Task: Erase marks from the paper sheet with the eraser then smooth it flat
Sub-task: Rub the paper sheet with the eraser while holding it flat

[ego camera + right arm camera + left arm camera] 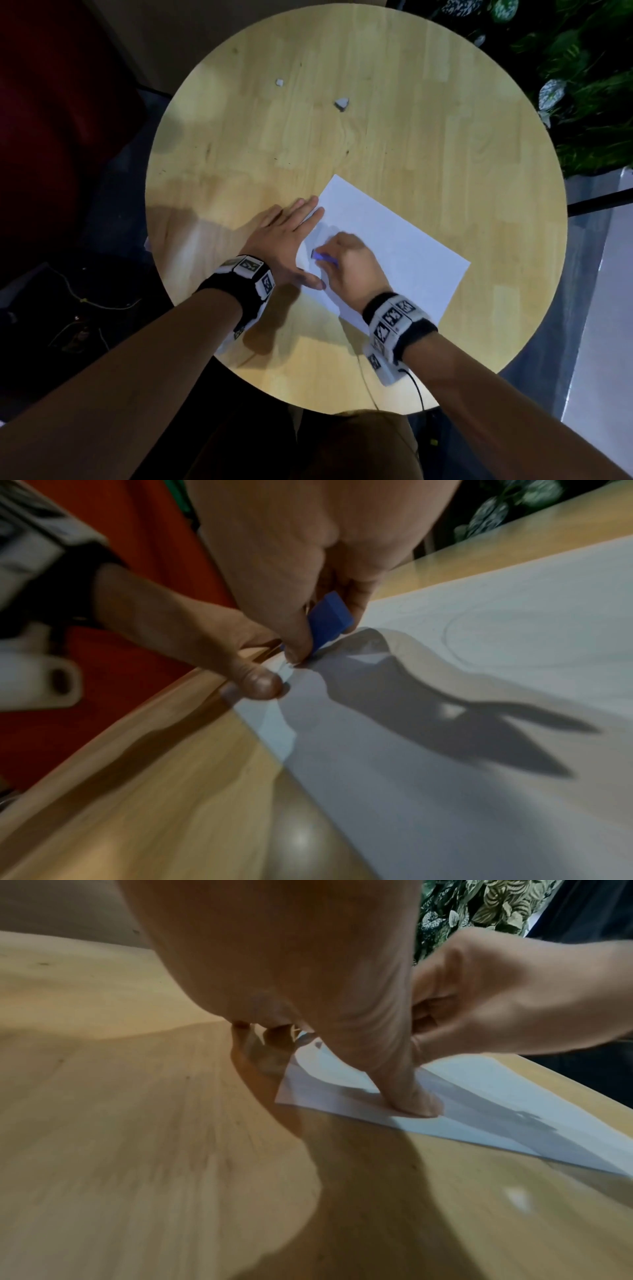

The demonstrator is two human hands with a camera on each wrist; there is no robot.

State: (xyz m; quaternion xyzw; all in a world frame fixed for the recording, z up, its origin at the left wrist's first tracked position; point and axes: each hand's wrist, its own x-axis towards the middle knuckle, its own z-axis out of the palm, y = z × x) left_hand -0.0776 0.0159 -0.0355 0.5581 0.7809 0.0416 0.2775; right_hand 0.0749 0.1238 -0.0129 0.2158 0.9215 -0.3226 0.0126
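The paper sheet (394,246) is lying on the round wooden table (342,137), buckling near its left edge. The right hand (352,263) is pinching the blue eraser (329,620) against it; the left hand (284,236) is pressing flat-fingered. Harder rubbing risks creasing or tearing that ridge.

The right hand (349,263) hides most of the blue eraser (329,620). Faint pencil marks on the paper sheet (479,631) blur, perhaps curves. Two small pale scraps (342,102) on the bench (376,137) are unidentifiable.
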